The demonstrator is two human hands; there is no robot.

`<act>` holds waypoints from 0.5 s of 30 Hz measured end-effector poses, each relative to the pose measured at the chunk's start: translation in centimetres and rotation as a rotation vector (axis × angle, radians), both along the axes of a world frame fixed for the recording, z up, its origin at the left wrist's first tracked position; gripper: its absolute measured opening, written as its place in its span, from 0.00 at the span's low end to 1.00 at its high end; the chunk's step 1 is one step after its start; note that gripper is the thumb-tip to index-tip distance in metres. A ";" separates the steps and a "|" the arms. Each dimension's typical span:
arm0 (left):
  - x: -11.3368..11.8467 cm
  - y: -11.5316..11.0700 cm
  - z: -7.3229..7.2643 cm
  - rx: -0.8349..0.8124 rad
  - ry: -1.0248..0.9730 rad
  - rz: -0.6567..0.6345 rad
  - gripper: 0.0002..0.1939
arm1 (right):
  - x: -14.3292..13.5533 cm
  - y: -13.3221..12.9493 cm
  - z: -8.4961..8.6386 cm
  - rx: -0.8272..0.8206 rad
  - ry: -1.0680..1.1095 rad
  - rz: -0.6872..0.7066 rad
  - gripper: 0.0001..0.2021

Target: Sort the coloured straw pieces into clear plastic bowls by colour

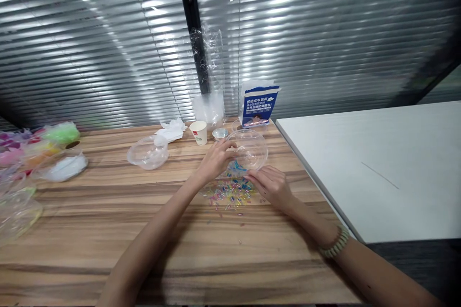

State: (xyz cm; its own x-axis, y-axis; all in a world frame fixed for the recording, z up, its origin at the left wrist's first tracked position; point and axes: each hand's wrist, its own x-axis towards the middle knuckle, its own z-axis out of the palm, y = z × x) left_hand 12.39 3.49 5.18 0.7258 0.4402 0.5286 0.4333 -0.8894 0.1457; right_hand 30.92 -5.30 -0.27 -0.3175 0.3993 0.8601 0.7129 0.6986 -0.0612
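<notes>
A clear plastic bowl (257, 146) is tilted above the wooden table, with some blue pieces (236, 167) at its lower side. The fingers of my left hand (218, 156) are closed on its left rim. At its lower right edge, my right hand (272, 184) pinches the rim between thumb and fingers; a bracelet is on that wrist. Many small coloured pieces (230, 192) lie scattered on the table just below the bowl and between my hands.
Behind the bowl stand a paper cup (200, 133), a small round lid (220, 134) and a blue-and-white bag (260, 104). Another clear bowl (147, 153) and white tissues (172, 130) are left of them. Bags of coloured material (61, 133) lie far left. A white table (378, 153) adjoins at right.
</notes>
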 end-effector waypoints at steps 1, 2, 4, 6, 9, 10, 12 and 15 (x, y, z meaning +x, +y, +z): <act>-0.2 0.0 0.5 -0.032 -0.039 -0.009 0.06 | 0.0 0.0 0.1 0.009 0.010 -0.015 0.03; -0.5 -0.1 1.2 -0.094 -0.088 -0.018 0.06 | 0.1 0.0 0.1 0.016 0.023 -0.037 0.03; -1.1 -0.3 2.5 -0.281 -0.152 -0.041 0.09 | 0.2 0.0 0.2 0.029 0.059 -0.094 0.03; -1.6 -0.5 3.4 -0.496 -0.068 -0.100 0.09 | 0.3 0.1 0.1 0.038 0.102 -0.152 0.03; -1.7 -0.5 3.1 -0.697 0.216 -0.198 0.04 | 0.5 0.2 0.0 0.052 0.139 -0.209 0.03; -1.5 -0.5 2.6 -0.716 0.280 -0.202 0.04 | 0.6 0.2 -0.1 0.054 0.143 -0.217 0.03; -1.1 -0.3 1.3 -0.709 0.325 -0.181 0.08 | 0.6 0.2 -0.1 0.055 0.141 -0.213 0.03; -0.4 0.1 -0.4 -0.684 0.308 -0.167 0.10 | 0.6 0.2 -0.1 0.058 0.137 -0.188 0.04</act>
State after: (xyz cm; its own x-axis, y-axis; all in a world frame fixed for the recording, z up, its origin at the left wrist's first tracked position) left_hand 11.95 3.61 4.82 0.8819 0.4678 -0.0589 0.4111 -0.7018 0.5818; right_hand 31.54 -5.09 -0.34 -0.1211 0.3888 0.9133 0.8187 0.5594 -0.1295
